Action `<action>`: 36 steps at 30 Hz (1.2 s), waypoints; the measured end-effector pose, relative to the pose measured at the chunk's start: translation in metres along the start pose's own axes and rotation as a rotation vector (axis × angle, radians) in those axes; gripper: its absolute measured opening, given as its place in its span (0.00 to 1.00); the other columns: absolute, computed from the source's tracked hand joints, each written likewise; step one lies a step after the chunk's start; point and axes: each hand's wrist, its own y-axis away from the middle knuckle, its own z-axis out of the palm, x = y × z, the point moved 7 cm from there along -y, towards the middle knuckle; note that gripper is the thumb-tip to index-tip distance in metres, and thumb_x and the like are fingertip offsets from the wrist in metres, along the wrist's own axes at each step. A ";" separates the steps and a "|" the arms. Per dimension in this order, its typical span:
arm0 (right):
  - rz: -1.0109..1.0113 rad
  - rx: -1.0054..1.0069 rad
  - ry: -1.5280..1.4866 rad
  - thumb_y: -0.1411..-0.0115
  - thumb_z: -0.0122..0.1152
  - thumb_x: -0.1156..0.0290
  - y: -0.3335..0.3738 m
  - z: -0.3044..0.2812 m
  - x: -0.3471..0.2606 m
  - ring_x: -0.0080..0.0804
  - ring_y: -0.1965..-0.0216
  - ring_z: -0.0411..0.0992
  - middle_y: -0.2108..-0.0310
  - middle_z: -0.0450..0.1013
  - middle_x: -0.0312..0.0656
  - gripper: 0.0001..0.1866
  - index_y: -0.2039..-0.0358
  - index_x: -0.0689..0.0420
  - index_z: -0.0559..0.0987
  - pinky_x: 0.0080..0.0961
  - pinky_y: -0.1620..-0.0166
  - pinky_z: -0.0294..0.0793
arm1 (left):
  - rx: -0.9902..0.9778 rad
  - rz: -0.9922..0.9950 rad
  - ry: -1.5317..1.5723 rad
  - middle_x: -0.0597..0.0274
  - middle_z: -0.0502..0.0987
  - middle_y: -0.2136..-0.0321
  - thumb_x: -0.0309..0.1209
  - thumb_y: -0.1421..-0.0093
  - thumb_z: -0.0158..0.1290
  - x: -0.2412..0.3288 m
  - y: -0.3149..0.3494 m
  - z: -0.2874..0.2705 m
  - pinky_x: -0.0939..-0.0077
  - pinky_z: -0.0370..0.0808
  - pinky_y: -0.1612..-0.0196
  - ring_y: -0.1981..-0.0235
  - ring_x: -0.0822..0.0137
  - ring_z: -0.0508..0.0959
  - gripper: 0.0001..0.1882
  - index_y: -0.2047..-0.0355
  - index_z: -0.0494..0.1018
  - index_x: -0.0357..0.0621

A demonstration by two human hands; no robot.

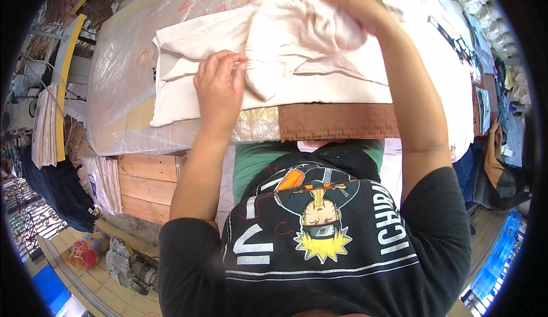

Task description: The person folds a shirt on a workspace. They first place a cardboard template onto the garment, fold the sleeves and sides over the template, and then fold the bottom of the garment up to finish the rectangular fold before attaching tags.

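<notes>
Across the front of the person: one table (123, 97), plastic-wrapped at left. On it, one brown cloth (337, 120), showing beyond and along the near edge. Over both, pale fabric (331, 88), spread lengthwise; layers overlap, so number of pieces uncertain. One bunched fold (274, 37) stands up from its middle, blurred.

Progress, by judgement: partway. Lower layer lies fairly flat, near edge roughly straight; upper part loose and creased, its arranging left to do.

Hands, two. Right hand (354, 8) at the fold's far side, blurred; cannot tell whether its fingers grip. Left hand (220, 80) on the fabric, fingers bent, tips touching beside the fold; pinching or only pressing, cannot tell.
</notes>
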 end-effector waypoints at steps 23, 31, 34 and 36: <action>-0.190 0.339 0.387 0.45 0.61 0.60 0.067 -0.011 0.011 0.40 0.60 0.73 0.55 0.73 0.47 0.21 0.55 0.58 0.75 0.30 0.56 0.72 | -0.144 0.048 0.017 0.60 0.73 0.60 0.39 0.51 0.59 0.002 -0.004 -0.018 0.60 0.61 0.49 0.56 0.59 0.71 0.17 0.63 0.74 0.46; -0.675 0.209 0.666 0.40 0.52 0.56 0.058 0.080 -0.020 0.47 0.35 0.48 0.39 0.57 0.45 0.27 0.42 0.52 0.65 0.46 0.38 0.51 | -0.212 -0.248 -0.373 0.57 0.64 0.43 0.48 0.39 0.46 -0.100 -0.062 0.020 0.52 0.50 0.38 0.38 0.51 0.56 0.27 0.44 0.64 0.47; -0.635 0.119 0.762 0.40 0.50 0.53 0.058 0.100 -0.010 0.44 0.33 0.44 0.36 0.53 0.42 0.30 0.40 0.50 0.62 0.49 0.36 0.44 | -0.116 -0.347 -0.400 0.59 0.66 0.45 0.45 0.39 0.46 -0.146 -0.057 0.002 0.50 0.53 0.41 0.41 0.54 0.61 0.23 0.47 0.67 0.48; -0.632 0.134 0.802 0.40 0.50 0.53 0.058 0.101 -0.012 0.44 0.34 0.45 0.36 0.53 0.42 0.30 0.39 0.49 0.62 0.49 0.36 0.43 | -0.040 -0.442 -0.320 0.59 0.68 0.47 0.42 0.40 0.47 -0.175 -0.057 -0.017 0.53 0.59 0.44 0.44 0.54 0.64 0.21 0.49 0.69 0.49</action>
